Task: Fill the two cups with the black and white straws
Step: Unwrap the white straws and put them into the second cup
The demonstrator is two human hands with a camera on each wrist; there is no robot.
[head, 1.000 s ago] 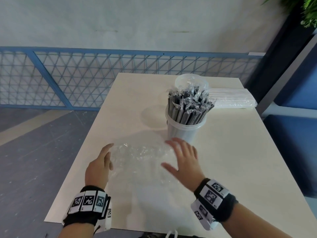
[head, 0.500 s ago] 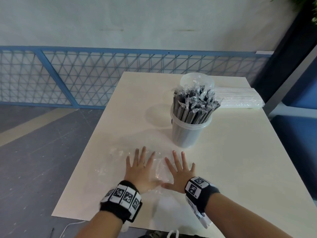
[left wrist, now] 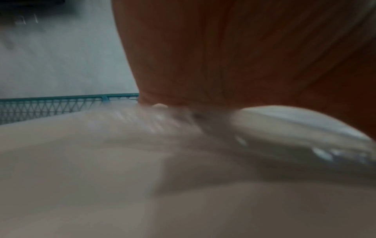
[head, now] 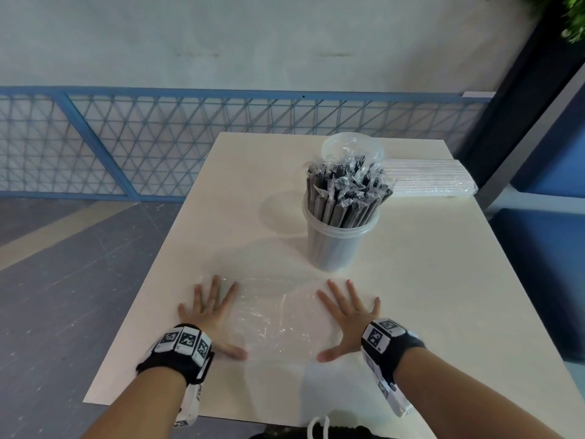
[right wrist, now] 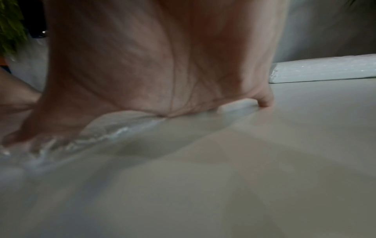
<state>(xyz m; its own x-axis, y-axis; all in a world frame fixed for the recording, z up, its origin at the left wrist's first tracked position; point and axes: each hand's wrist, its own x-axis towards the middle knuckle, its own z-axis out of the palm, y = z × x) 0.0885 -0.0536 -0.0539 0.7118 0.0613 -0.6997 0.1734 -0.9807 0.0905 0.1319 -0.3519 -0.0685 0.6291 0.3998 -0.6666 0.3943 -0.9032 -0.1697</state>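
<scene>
A clear plastic cup stands mid-table, packed with wrapped black straws. Behind it stands a second clear cup with nothing visible inside. A sealed pack of white straws lies flat at the back right, also seen as the pack of white straws. An empty clear plastic bag lies flat near the front edge. My left hand and right hand press flat on its two sides, fingers spread and straight. Both wrist views show a palm on the crinkled film.
The white table ends close to my wrists at the front and drops to grey floor on the left. A blue mesh railing runs behind. A dark blue panel flanks the right side.
Both hands came down onto the crumpled bag, then slid apart to the left and right, flattening it against the table. The cup and straws have not moved.
</scene>
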